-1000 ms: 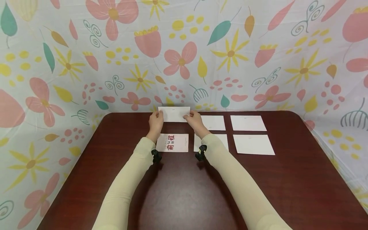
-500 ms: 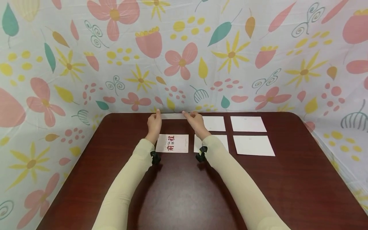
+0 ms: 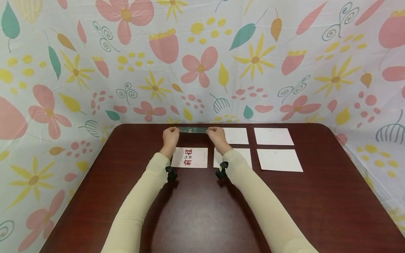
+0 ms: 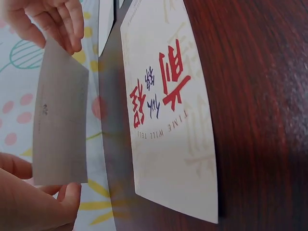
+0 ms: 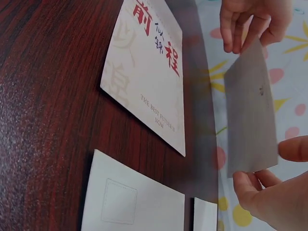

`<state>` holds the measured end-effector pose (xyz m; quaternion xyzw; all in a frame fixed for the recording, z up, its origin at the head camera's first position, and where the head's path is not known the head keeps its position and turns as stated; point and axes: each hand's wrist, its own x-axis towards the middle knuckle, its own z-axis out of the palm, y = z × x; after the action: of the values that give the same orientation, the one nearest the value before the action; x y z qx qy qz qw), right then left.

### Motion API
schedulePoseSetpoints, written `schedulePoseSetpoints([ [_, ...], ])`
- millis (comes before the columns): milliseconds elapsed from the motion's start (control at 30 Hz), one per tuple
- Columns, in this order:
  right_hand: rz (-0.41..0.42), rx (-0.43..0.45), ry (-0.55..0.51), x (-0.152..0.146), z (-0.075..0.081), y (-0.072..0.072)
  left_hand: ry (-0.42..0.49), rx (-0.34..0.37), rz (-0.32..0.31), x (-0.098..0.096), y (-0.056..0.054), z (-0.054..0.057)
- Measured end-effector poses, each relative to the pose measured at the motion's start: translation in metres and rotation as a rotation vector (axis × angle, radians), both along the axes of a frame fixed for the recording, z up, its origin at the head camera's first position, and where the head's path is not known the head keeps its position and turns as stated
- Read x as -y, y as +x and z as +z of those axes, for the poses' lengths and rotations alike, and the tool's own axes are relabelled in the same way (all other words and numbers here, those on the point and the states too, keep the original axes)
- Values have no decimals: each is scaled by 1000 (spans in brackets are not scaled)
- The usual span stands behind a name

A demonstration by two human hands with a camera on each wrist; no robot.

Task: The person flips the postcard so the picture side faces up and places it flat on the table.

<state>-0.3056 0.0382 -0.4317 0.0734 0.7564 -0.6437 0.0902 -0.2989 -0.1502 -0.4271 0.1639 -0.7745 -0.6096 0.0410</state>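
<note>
Pinching the left end of a green-faced card [image 3: 193, 130] with the left hand [image 3: 171, 138] and its right end with the right hand [image 3: 216, 137], apart from each other across its length. Held at the far side of the table [image 3: 202, 214], beyond a printed card [image 3: 197, 160] and left of a far white card [image 3: 237, 136]. Apparently raised off the wood; not possible to confirm along the far edge.

For sound handling: keep both pinches light and close to the ends, roll both wrists at one rate, hold the long edges level, and avoid bowing the stock. Guard against twisting from uneven wrists and against brushing the far white card, just beside the right hand.

Seen from the head only: the green upper face with small pale lettering, plus two further white cards [image 3: 280, 160] at right. Seen from both wrists: a pale underside with a tiny dark mark. Legible from the left wrist, on the printed card: "TIME WILL TELL". Visible from the right wrist: a thin square outline on a near white card [image 5: 137, 197], partly covered in the head view by the right sleeve [image 3: 242, 172].
</note>
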Motion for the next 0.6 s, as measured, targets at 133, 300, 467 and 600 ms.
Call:
schedulePoseSetpoints([
  [133, 7, -21, 15, 2, -3, 0, -37, 3, -16, 3, -1, -3],
  [300, 12, -38, 40, 2, -5, 1, -123, 7, -22, 8, -4, -9],
  [467, 20, -31, 86, 1, -7, 1, -173, 10, -55, 12, -6, -13],
  [600, 36, -16, 106, 0, -10, -1, -224, 9, -93, 13, -8, -16],
])
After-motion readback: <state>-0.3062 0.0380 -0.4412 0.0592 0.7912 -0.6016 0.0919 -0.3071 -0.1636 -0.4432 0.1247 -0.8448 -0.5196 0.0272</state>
